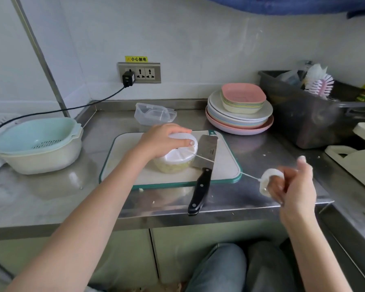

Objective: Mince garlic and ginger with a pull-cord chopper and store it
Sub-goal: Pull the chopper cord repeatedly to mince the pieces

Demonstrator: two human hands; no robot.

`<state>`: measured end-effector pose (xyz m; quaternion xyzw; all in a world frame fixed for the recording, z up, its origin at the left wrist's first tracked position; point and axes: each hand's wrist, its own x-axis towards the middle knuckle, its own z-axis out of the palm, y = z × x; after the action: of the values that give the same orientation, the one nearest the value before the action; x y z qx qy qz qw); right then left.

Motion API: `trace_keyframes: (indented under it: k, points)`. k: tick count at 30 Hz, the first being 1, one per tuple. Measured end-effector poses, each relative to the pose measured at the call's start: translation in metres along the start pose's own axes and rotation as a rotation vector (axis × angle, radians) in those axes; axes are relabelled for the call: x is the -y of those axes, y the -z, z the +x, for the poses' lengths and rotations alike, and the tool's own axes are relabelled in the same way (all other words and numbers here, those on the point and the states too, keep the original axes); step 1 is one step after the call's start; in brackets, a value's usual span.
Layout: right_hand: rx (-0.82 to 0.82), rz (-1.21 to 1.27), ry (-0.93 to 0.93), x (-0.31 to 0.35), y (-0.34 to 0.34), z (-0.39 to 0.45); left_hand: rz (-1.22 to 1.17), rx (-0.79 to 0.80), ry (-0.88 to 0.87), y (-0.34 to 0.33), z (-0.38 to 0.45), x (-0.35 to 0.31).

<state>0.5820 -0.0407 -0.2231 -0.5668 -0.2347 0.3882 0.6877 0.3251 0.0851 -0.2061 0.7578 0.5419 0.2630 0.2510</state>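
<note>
The pull-cord chopper [177, 159] stands on the white cutting board [226, 165], its clear bowl holding pale yellow chopped bits. My left hand [162, 140] grips its white lid from above. A white cord [249, 175] runs taut from the lid to the right, past the board's corner. My right hand [291, 186], blurred, holds the white ring handle [268, 180] at the cord's end, fingers hooked through it, above the counter's front edge. A clear storage container [154, 113] with its lid lies behind the board.
A cleaver [204, 152] lies on the board beside the chopper, its black handle [198, 194] reaching the counter's front edge. A green colander in a cream basin [36, 144] is at left. Stacked plates and bowls [240, 110] and a grey bin [312, 114] stand back right.
</note>
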Motion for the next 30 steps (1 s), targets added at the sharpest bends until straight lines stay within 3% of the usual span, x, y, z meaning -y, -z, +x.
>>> trace_keyframes:
  k: [2, 5, 6, 8, 11, 13, 15, 18, 19, 20, 21, 23, 25, 27, 29, 30]
  points:
    - [0.236, -0.041, -0.073, -0.008, -0.015, -0.006, 0.004, -0.002, 0.014, -0.001, 0.0, -0.001]
    - [0.811, -0.297, -0.07, -0.018, -0.063, -0.029, -0.012, -0.002, 0.003, -0.004, -0.002, -0.002]
    - [0.872, -0.34, -0.022, -0.022, -0.07, -0.033, -0.018, 0.0, -0.004, -0.003, -0.003, -0.002]
    - [0.75, -0.332, -0.027, -0.018, -0.066, -0.032, -0.035, 0.003, -0.007, -0.002, -0.003, -0.002]
    - [0.158, -0.095, -0.074, -0.01, -0.017, -0.011, -0.046, 0.014, -0.001, -0.003, -0.002, 0.0]
    - [0.012, 0.07, -0.072, -0.009, 0.001, -0.001, -0.032, -0.006, -0.004, -0.003, 0.0, 0.0]
    - [0.17, -0.014, -0.095, -0.013, -0.008, -0.003, -0.03, -0.005, -0.003, -0.003, 0.001, 0.001]
    - [0.744, -0.271, -0.109, -0.013, -0.047, -0.022, -0.042, 0.003, -0.01, -0.005, 0.001, 0.0]
    - [0.84, -0.32, -0.059, -0.014, -0.054, -0.027, -0.044, 0.006, -0.015, -0.005, 0.0, -0.001]
    - [0.838, -0.331, -0.026, -0.012, -0.056, -0.029, -0.045, 0.008, -0.016, -0.005, -0.001, -0.001]
    - [0.727, -0.317, -0.026, -0.008, -0.049, -0.027, -0.042, 0.012, -0.016, -0.005, 0.0, -0.001]
    - [0.332, -0.143, -0.027, -0.001, -0.013, -0.017, -0.039, 0.022, -0.011, -0.006, 0.0, -0.001]
    - [0.106, 0.021, 0.002, 0.004, 0.021, -0.008, -0.035, 0.014, -0.01, -0.006, 0.001, -0.001]
    - [0.136, 0.023, -0.033, 0.003, 0.024, -0.007, -0.053, 0.002, 0.005, -0.006, 0.001, -0.002]
    - [0.373, -0.103, -0.077, -0.003, -0.006, -0.013, -0.058, 0.004, 0.017, -0.006, 0.0, -0.004]
    - [0.571, -0.192, -0.087, -0.004, -0.028, -0.021, -0.052, 0.005, 0.014, -0.007, 0.0, -0.004]
